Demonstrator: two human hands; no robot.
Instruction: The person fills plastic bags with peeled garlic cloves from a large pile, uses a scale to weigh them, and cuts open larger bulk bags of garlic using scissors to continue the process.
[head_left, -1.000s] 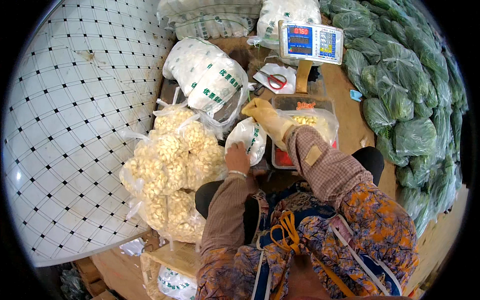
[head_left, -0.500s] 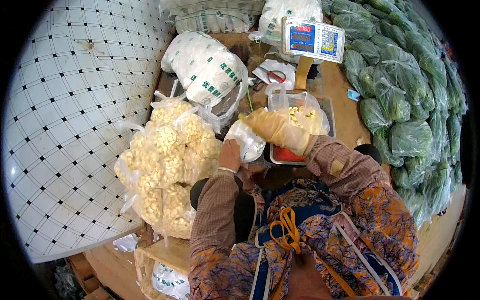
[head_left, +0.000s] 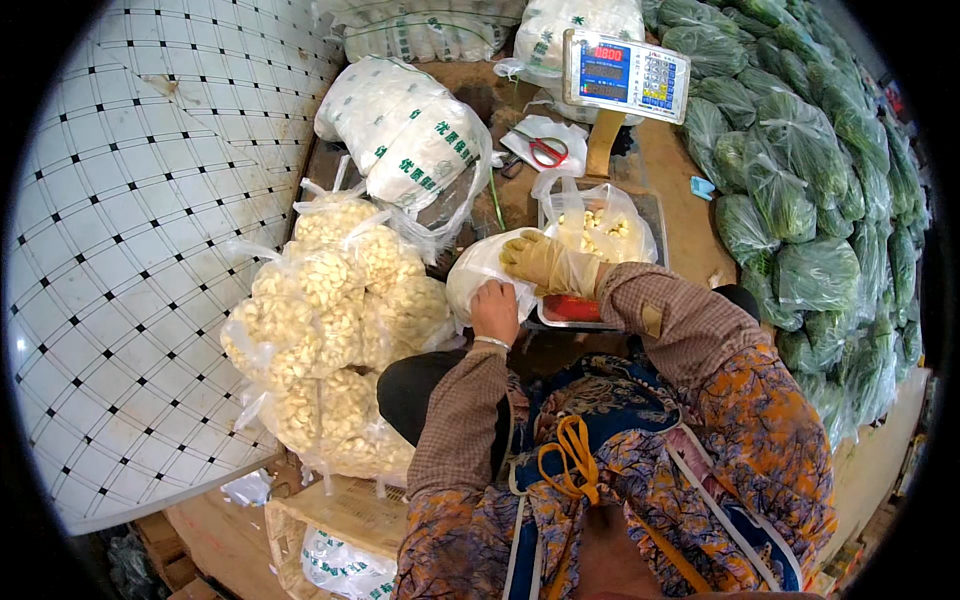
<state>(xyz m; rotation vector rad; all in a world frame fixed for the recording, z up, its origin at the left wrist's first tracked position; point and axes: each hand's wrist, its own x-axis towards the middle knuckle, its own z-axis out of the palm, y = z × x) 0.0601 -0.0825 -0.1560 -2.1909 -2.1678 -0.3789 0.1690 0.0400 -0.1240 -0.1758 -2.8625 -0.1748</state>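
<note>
Glove (head_left: 545, 262) lt. yel., bag (head_left: 474, 274) wht — sleeves (head_left: 690, 310) brn chk — sheet (head_left: 150, 250) wht w/ blk grid.

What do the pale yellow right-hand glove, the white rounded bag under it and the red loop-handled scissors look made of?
Glove: likely latex or similar rubber, satin; slightly translucent, wrinkled toward the cuff.
Bag: probably plastic film, smooth and opaque, softly creased.
Scissors: glossy red handles, likely plastic, coated metal possible; blade material unclear at this size.
</note>
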